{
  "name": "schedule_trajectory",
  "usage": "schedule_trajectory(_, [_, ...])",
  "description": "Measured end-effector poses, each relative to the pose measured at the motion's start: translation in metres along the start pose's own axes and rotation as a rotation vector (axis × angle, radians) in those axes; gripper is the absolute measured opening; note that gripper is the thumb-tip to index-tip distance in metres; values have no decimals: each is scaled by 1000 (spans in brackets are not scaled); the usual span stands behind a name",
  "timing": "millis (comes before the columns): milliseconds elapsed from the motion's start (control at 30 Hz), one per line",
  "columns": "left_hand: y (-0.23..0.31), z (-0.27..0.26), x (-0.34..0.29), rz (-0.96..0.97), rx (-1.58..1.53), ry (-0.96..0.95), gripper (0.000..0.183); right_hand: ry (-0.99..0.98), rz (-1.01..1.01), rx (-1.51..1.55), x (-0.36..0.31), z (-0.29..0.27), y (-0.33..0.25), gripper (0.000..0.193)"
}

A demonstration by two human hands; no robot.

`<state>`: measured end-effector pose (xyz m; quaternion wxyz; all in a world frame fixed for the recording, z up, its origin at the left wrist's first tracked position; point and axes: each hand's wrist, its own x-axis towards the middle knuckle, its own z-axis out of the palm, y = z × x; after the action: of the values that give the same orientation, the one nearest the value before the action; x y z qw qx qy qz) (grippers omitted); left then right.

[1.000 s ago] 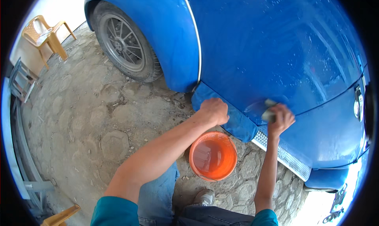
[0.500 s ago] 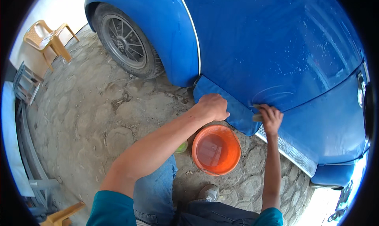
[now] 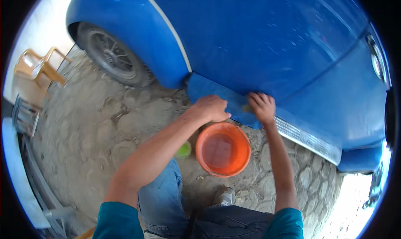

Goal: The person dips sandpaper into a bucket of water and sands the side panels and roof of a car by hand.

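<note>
1. Right grip (image 3: 262, 108) works at the car's lower side, just where the door of the blue car (image 3: 246, 38) meets a flat blue panel (image 3: 213, 86).
2. Along from this grip, to its right, a ribbed metal strip (image 3: 311, 141) starts near the wrist and follows the car's lower edge.
3. Between the two grips lies a short stretch of the blue panel; its near edge runs just above an orange bucket (image 3: 242, 153), which stands below and between them.
4. Left of the left grip (image 3: 211, 108), stone floor (image 3: 83, 130) spreads wide toward a wheel (image 3: 112, 57) farther up.
5. Right grip: fingers bent close over a small pad (image 3: 246, 108), which peeks out at their left against the panel, mostly covered and blurred.
6. Left grip: fingers curled inward over the panel's near edge; whether they pinch anything, I cannot tell.
</note>
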<state>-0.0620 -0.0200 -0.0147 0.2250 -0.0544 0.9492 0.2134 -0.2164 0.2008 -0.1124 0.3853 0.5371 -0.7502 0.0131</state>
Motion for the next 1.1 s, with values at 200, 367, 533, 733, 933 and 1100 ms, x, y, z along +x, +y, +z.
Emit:
schedule_trajectory(200, [-27, -10, 3, -60, -10, 40, 50, 299, 242, -215, -6, -77, 65, 19])
schedule_trajectory(367, [-28, 10, 29, -24, 27, 39, 50, 489, 346, -42, 76, -83, 30, 21])
schedule_trajectory(533, [9, 7, 14, 77, -18, -52, 50, 53, 25, 20, 11, 8, -9, 18])
schedule_trajectory(733, [-13, -11, -2, -23, -31, 12, 50, 139, 74, -129, -40, -35, 45, 17])
schedule_trajectory(933, [-31, 5, 18, -8, 2, 50, 52, 384, 316, -14, 76, -70, 17, 13])
schedule_trajectory(1100, [10, 9, 22, 84, 56, -79, 50, 161, 130, 34, 23, 8, -12, 15])
